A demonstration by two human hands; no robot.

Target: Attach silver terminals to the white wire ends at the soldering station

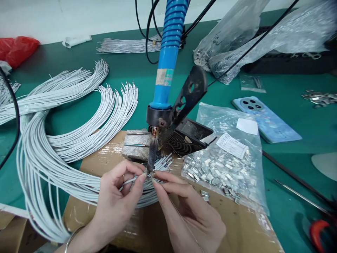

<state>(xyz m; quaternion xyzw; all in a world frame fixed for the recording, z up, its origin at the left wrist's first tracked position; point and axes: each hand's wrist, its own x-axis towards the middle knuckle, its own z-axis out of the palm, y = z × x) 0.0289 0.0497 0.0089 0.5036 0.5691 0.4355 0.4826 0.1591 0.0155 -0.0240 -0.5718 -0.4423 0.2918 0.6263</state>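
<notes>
Pinching a slim, pale-grey coated wire, the left hand sits beneath the soldering iron's dark tip; the right hand grips a fine, silvery strand.

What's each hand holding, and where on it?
Left hand: slim, round, white insulated wire, pinched apparently near its end; exact tip hidden. Right hand: thin, silvery, metallic-looking strand, pinched near its upper end.

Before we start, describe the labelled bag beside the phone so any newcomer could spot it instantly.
On the green table, find the cardboard sheet. At its right edge, beside the blue phone, lies a clear plastic bag. It holds small silvery metal pieces, and its printed white label sets it apart from the bags behind.
</notes>
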